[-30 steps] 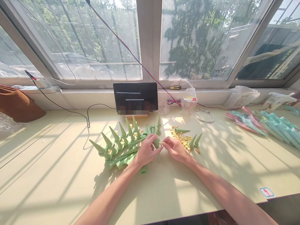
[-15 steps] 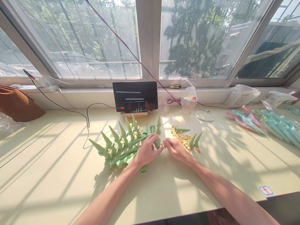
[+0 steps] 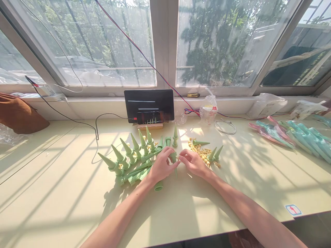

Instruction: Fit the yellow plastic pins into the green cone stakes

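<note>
My left hand is closed around a green plastic plant watering spike, its narrow tip pointing down toward me. Thumb and fingertips of my right hand pinch at the spike's side, where a small yellow plug barely shows; the fingers hide most of it. Left of my hands stand several upright green spikes in a slanting row. Loose green tubes lie in a pile beside them. A heap of small yellow plugs is right of my right hand, with two upright spikes at its edge.
A black tablet with a phone before it leans at the windowsill. A plastic-bagged cup and coiled grey cable sit behind the plugs. Bagged pink and teal pieces lie far right; a brown bag is far left.
My right hand has shifted slightly left, closer to the spike, and the yellow plug between the hands shows less now. My left hand and the spike have hardly moved.
</note>
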`<state>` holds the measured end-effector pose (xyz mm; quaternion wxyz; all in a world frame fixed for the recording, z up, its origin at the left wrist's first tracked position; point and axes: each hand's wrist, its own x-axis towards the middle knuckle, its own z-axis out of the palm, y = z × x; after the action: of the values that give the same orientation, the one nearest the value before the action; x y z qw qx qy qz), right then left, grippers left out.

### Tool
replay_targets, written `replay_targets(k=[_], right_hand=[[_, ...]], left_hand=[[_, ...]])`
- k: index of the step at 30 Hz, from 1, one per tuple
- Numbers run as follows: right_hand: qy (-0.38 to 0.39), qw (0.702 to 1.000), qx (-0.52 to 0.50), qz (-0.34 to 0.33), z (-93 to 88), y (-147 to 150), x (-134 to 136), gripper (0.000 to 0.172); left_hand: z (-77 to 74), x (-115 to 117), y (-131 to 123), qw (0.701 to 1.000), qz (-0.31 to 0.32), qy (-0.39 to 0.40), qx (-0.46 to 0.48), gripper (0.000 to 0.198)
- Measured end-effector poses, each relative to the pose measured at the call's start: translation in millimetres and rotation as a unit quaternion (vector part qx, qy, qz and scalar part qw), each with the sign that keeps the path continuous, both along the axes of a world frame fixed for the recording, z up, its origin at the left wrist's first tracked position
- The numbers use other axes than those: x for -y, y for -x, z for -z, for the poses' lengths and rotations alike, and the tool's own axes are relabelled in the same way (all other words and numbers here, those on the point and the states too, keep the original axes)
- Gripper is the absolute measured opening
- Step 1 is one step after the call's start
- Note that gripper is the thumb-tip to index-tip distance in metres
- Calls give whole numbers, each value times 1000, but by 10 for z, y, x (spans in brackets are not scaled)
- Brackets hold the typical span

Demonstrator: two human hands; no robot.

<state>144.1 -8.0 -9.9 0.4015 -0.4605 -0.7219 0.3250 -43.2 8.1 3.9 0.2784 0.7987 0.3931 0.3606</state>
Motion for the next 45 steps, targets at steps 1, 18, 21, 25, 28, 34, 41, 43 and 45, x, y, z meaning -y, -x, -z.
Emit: replay_targets(k=[1,18,21,25,28,34,41,43,45], right_hand=[[3,1000,-2,-2,-17,-4,4,20],[-45,999,27,6,-6,-16,-10,16],[-53,998,37,7,17,-20,-16,19],[-62,997,50,12,51,-17,-20,28],[-65,996,59,10,65,-10,-23,34],[-58,995,84,8,68,-8,-28,41],[-39,997,69,18,46,4,-17,45],[-34,998,53,18,39,8,-16,43],[-32,998,41,20,34,7,-17,42]], left_hand=[[5,-6,0,1000,-1,-4,2,17],[18,-2,6,1000,3,-9,-5,17],[13,6,6,1000,8,-5,-7,17],[7,11,3,1000,15,-6,-10,18],[3,13,1,1000,20,-7,-9,18],[4,14,3,1000,23,-7,-12,18],[5,13,3,1000,16,-7,-8,18],[12,6,3,1000,13,-4,-7,18],[23,-3,3,1000,11,-3,-5,18]])
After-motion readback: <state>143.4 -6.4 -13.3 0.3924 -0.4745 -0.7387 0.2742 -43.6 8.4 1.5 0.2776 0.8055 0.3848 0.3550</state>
